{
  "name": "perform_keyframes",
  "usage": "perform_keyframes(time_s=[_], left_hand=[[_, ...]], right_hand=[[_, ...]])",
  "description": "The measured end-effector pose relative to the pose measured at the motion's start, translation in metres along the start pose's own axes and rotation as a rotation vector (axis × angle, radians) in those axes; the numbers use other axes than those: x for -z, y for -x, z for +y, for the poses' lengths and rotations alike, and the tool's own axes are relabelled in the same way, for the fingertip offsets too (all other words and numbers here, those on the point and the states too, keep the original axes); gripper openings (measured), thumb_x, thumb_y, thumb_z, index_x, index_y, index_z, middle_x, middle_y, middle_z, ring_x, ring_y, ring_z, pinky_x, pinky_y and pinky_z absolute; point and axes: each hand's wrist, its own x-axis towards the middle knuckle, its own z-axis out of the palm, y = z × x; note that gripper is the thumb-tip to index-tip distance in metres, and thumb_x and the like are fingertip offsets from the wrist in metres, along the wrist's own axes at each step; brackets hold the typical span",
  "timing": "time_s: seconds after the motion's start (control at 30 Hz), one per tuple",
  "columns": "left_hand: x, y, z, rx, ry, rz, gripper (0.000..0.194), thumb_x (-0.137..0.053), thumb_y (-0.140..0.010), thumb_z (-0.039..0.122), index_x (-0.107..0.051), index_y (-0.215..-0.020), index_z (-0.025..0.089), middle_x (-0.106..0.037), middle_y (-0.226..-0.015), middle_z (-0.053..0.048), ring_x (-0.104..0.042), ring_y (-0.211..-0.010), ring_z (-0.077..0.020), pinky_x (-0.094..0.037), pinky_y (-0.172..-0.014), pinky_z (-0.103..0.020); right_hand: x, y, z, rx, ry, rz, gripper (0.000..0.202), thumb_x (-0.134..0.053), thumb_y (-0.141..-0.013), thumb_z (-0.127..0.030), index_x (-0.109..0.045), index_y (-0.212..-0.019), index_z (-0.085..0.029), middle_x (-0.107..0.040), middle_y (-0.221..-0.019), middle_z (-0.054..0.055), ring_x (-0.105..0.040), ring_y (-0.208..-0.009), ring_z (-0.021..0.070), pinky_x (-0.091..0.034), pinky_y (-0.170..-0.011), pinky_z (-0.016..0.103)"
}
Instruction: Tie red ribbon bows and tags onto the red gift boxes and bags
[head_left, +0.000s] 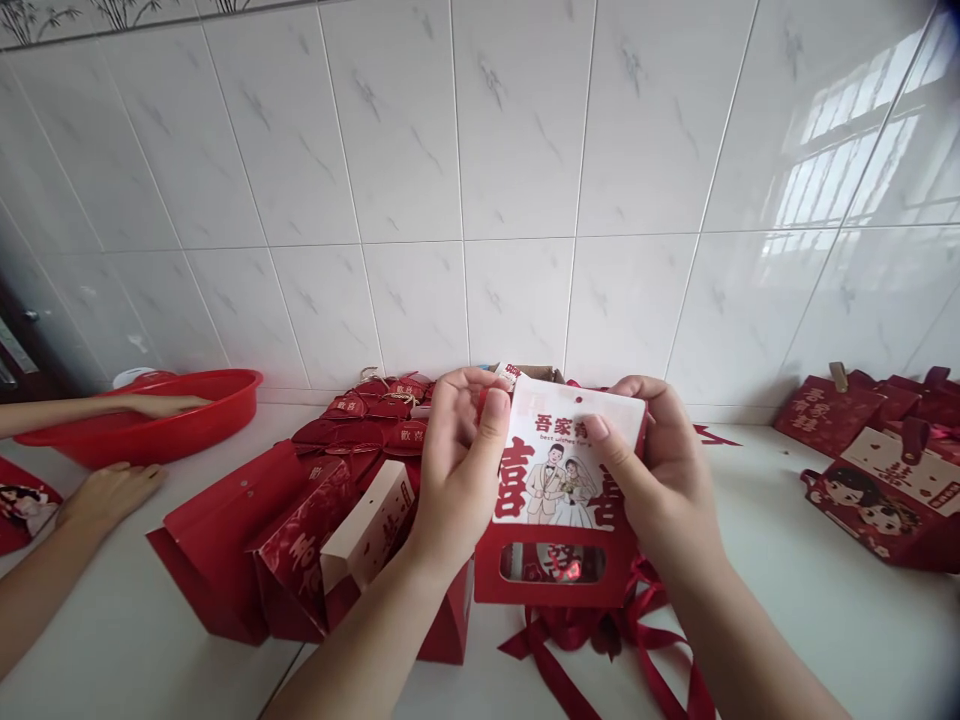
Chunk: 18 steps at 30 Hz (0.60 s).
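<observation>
Between my two hands a red and white wedding gift box (pixel 562 500) is held up, its printed face toward me. That face carries a cartoon couple, red characters and a small punched hole near the top. Red-wrapped contents show through the oval window below. My left hand (pixel 465 450) is closed at the upper left edge, thumb in front and fingers partly behind. On the upper right, my right hand (pixel 660 470) pinches the box with its thumb across the front. Dark red ribbons (pixel 555 650) trail on the table beneath it.
Several upright red gift boxes (pixel 217 530) stand left of my hands, before a pile of red packets (pixel 360 420). Finished-looking boxes (pixel 877 480) lie at right. Far left, another person's hand (pixel 112 500) rests on the table; their other reaches into a red basin (pixel 217 410). A tiled wall rises behind.
</observation>
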Motion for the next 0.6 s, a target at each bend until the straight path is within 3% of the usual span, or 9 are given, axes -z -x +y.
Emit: perform_keyframes(time_s=[0.1, 0.23, 0.6], left_hand=[[-0.0017, 0.0013, 0.0027, 0.028, 0.051, -0.113, 0.021, -0.061, -0.088, 0.044, -0.059, -0.100, 0.027, -0.062, -0.097, -0.001, -0.061, -0.080, -0.0128, -0.051, -0.070, -0.025], [0.0010, 0.0010, 0.0042, -0.001, 0.024, -0.139, 0.021, -0.067, -0.084, 0.028, -0.061, -0.104, 0.028, -0.063, -0.107, -0.002, -0.062, -0.096, -0.0185, -0.051, -0.080, -0.030], [0.0024, 0.0015, 0.0001, 0.031, 0.048, -0.160, 0.015, -0.065, -0.086, 0.025, -0.059, -0.099, 0.028, -0.062, -0.102, 0.000, -0.061, -0.083, -0.0137, -0.051, -0.071, -0.025]], right_hand=[[0.0008, 0.0004, -0.0020, 0.016, 0.007, -0.001, 0.020, -0.071, -0.082, -0.032, -0.055, -0.094, -0.029, -0.060, -0.083, -0.003, -0.056, -0.064, 0.0111, -0.052, -0.057, 0.025], [-0.0007, -0.0003, -0.0009, 0.009, -0.012, 0.006, 0.020, -0.073, -0.080, -0.031, -0.059, -0.094, -0.030, -0.063, -0.085, -0.002, -0.059, -0.067, 0.0125, -0.053, -0.058, 0.026], [-0.0044, 0.0007, -0.0045, -0.058, -0.055, 0.020, 0.026, -0.072, -0.079, -0.030, -0.059, -0.101, -0.030, -0.067, -0.096, 0.000, -0.067, -0.080, 0.0161, -0.057, -0.061, 0.026]])
